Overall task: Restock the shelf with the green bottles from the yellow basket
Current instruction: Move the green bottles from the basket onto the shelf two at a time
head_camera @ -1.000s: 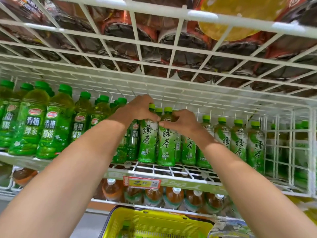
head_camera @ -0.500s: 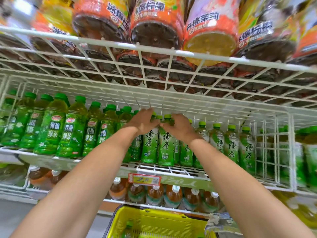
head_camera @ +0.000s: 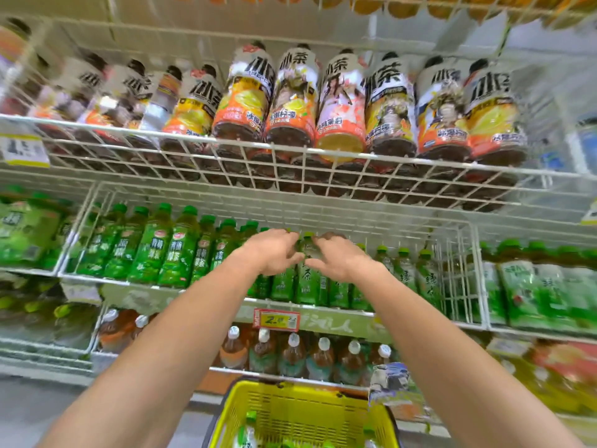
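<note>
Green tea bottles (head_camera: 307, 282) stand in rows on the white wire shelf (head_camera: 349, 321) at mid height. My left hand (head_camera: 274, 250) and my right hand (head_camera: 339, 258) hover at the tops of the front bottles. Their fingers are loosely curled on either side of one green-capped bottle neck (head_camera: 307, 245). Neither hand plainly grips it. Below, between my forearms, the yellow basket (head_camera: 226, 412) holds a few green-capped bottles (head_camera: 248, 418), partly cut off by the frame's bottom edge.
Other green bottles (head_camera: 168, 253) fill the shelf's left section, and green packs (head_camera: 533, 292) sit at the right. Orange-labelled tea bottles (head_camera: 290, 101) lie on the wire shelf above. Brown tea bottles (head_camera: 290, 354) stand on the shelf below, behind a red-and-yellow price tag (head_camera: 276, 318).
The view has tilted up and pulled back. Both hands have loosened from the bottle tops they were gripping and drawn slightly apart.
</note>
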Demonstrator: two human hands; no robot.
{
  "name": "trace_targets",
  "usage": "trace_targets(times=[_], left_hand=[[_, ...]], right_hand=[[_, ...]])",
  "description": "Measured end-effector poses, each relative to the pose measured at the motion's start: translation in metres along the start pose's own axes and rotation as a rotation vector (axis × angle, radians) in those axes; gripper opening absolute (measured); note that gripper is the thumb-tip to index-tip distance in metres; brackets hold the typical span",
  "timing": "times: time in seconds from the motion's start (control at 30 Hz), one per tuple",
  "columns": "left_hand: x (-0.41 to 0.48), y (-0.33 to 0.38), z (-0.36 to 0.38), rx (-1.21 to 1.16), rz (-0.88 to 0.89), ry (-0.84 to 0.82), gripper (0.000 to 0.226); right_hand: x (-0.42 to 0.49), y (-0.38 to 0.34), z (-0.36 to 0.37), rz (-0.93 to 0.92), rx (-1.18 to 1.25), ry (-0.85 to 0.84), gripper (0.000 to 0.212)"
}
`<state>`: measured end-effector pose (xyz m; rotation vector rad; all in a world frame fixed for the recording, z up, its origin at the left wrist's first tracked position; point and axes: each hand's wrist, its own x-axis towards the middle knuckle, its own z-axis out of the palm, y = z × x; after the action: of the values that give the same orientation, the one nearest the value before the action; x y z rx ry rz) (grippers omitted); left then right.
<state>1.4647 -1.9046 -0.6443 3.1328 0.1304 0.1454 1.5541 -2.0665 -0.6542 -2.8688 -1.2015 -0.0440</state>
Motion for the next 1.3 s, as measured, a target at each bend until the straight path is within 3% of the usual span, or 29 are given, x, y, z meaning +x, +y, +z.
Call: trace_targets(times=[0.33,0.57,0.63,0.83,1.07,1.3], left_hand=[[-0.077,0.061,0.023,0.066,0.053,-0.012,0.057],[-0.113,0.074,0.068,0.041,0.07,-0.051,0.074],[-0.122,0.065,0.092,0.008,0.075,-0.101,0.082],[-0.139,0.025,0.193,-0.039,-0.032,-0.243,0.058],[-0.145,0.019,0.312,-0.161,-0.061,-0.47,0.053],[-0.139,0.044,0.399,-0.249,-0.11,-0.653,0.056]], right_hand=[[-0.111,0.006,0.012,-0.042,-0.009,0.055,0.069],[-0.136,-0.008,0.071,-0.103,0.116,0.059,0.065],[-0.137,-0.021,0.1,-0.133,0.169,0.026,0.057],[-0.136,-0.041,0.202,-0.096,0.231,-0.156,0.059],[-0.148,-0.006,0.312,0.121,0.24,-0.459,0.064],[-0.166,0.016,0.399,0.294,0.279,-0.637,0.059]])
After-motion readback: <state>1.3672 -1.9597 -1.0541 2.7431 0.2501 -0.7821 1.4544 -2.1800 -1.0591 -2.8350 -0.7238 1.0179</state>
